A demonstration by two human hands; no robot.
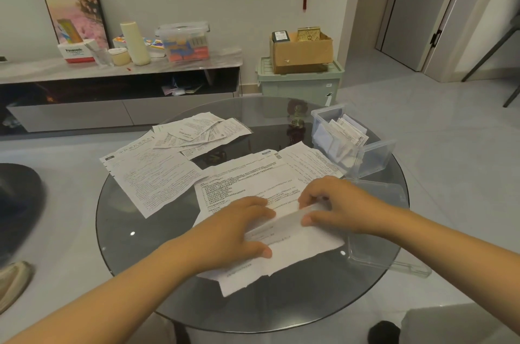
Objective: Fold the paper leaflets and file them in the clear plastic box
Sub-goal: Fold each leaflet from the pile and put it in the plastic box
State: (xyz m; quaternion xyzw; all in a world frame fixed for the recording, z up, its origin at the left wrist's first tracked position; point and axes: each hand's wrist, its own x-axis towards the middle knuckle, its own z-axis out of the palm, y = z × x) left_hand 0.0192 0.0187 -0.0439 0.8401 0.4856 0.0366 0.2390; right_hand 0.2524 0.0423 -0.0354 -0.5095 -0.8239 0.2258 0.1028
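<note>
Leaflet in hand: large printed sheet (253,183) lying on the round glass table (135,231), its near part being folded over toward the far edge.
Left hand (233,228): flat on the folded flap, fingers laid together and pressing down, thumb out along the near side.
Right hand (334,203): fingers curled, pinching the raised fold edge between thumb and fingertips.
Clear plastic box (374,156): far right of the table, well apart from the hands, already holding several folded leaflets standing on edge.
Box lid (380,231): lying flat just right of the sheet, one corner of the paper over it.
Waiting papers: one open sheet (152,175) to the left, loose pile (197,130) beyond it.
Risk, skewed crease: likely if the right pinch pulls before the edges line up.
Risk, slip: glass looks slick; uneven pressure from the left palm could skate the sheet.
Risk, tear: near edge is already ragged, so a hard tug may extend it.
Risk, lid: a sweeping crease could nudge it off the rim.
</note>
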